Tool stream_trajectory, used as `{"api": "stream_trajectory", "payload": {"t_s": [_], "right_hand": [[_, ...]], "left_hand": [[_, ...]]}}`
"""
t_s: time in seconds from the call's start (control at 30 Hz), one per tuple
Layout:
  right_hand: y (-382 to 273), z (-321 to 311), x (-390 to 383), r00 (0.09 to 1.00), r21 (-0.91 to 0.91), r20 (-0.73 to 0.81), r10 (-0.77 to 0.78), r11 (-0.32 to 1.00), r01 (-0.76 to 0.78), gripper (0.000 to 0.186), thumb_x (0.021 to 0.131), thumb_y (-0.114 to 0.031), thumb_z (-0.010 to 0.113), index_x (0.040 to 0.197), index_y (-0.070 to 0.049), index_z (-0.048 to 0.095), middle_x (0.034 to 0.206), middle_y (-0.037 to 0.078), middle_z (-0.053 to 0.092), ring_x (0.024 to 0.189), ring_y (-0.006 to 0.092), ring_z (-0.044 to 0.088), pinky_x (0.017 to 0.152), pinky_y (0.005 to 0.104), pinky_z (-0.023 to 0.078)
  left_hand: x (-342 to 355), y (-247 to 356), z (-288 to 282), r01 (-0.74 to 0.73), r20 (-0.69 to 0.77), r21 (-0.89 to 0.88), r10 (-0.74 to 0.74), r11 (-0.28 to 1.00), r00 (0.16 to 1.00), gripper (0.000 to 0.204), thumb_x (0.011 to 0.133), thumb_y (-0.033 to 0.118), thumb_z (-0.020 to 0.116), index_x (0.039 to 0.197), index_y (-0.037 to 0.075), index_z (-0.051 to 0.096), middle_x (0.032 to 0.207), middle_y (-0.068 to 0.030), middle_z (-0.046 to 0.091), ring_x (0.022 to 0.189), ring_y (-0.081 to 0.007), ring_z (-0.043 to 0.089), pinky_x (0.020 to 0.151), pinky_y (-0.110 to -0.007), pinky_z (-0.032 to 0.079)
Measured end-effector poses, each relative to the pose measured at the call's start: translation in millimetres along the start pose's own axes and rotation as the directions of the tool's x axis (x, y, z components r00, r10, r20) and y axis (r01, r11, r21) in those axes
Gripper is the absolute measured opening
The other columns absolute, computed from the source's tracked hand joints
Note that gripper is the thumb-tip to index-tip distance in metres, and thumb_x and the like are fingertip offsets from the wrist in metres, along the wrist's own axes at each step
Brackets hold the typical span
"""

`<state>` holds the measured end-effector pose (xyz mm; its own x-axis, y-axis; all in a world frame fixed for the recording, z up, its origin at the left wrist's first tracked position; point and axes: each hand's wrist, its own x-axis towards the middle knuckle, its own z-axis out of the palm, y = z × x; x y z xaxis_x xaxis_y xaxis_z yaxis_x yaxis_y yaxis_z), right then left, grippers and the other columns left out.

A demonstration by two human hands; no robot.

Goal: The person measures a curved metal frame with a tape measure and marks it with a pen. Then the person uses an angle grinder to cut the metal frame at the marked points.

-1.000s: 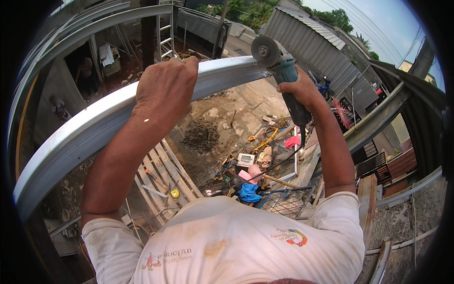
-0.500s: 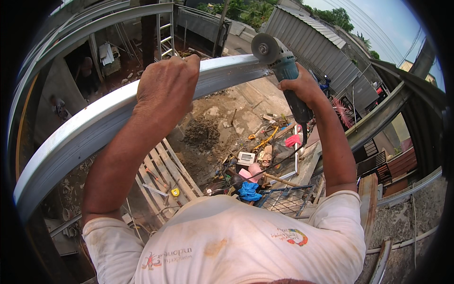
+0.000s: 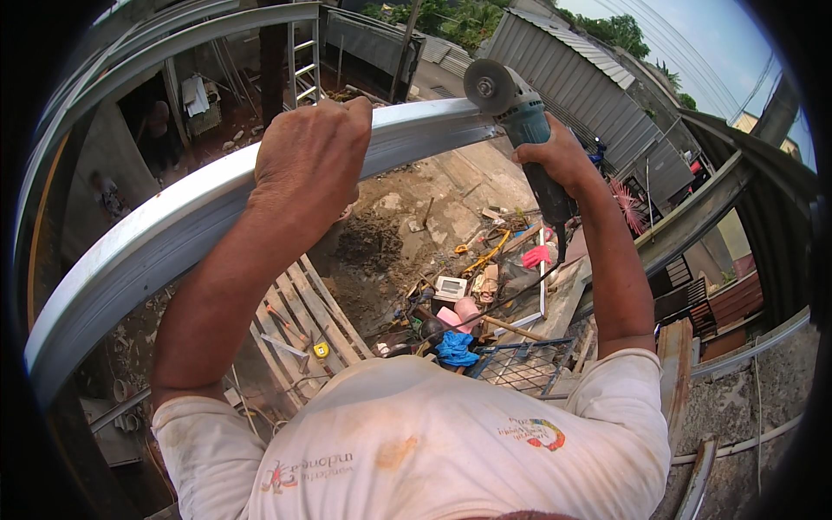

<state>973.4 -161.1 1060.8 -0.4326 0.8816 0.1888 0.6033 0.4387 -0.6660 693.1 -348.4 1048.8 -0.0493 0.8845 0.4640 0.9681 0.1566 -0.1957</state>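
My left hand (image 3: 314, 154) is wrapped over a long silvery metal channel beam (image 3: 160, 215), its thumb side toward the beam's right end. The beam runs from the lower left up to the upper middle, bent by the lens. An angle grinder (image 3: 526, 126) with a teal and black body is gripped in my right hand (image 3: 559, 156). Its round grey disc (image 3: 481, 82) is at the beam's right end; I cannot tell whether they touch. A black cord hangs from the grinder's lower end.
Below lie wooden planks (image 3: 299, 316) with a yellow tape measure (image 3: 321, 350) on them. Beside them is a heap with a blue plastic bag (image 3: 457, 348) and a metal grille (image 3: 524, 364). A ladder (image 3: 304, 65) stands beyond. Two people are at the far left.
My left hand has shifted slightly to the right along the beam. The grinder has moved a very little to the right, still in my right hand.
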Motion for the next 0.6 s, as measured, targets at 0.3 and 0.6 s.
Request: {"api": "stream_trajectory", "payload": {"t_s": [0.3,0.6], "right_hand": [[-0.3,0.1,0.8,1.0,-0.024,-0.006,-0.015,1.0,0.015,0.07,0.064,-0.022,0.08,0.126,-0.002,0.056,0.1,0.01,0.062,0.089,0.0218,0.06,0.084,0.0353,0.05],[6.8,-2.1,3.9,1.0,-0.033,-0.002,-0.018,0.999,0.018,0.07,0.064,-0.022,0.08,0.127,-0.002,0.056,0.1,0.011,0.062,0.09,0.0224,0.06,0.086,0.0358,0.05]], "left_hand": [[1.1,-0.9,3.4,0.023,0.021,0.015,-0.023,1.0,1.0,0.061,0.062,0.023,0.096,0.11,0.004,0.064,0.095,-0.0136,0.073,0.09,-0.0254,0.074,0.08,-0.034,0.062],[1.2,0.8,1.3,0.026,0.04,0.032,-0.028,0.999,0.999,0.062,0.063,0.025,0.096,0.111,0.004,0.064,0.096,-0.0139,0.073,0.09,-0.0249,0.074,0.081,-0.034,0.062]]}}
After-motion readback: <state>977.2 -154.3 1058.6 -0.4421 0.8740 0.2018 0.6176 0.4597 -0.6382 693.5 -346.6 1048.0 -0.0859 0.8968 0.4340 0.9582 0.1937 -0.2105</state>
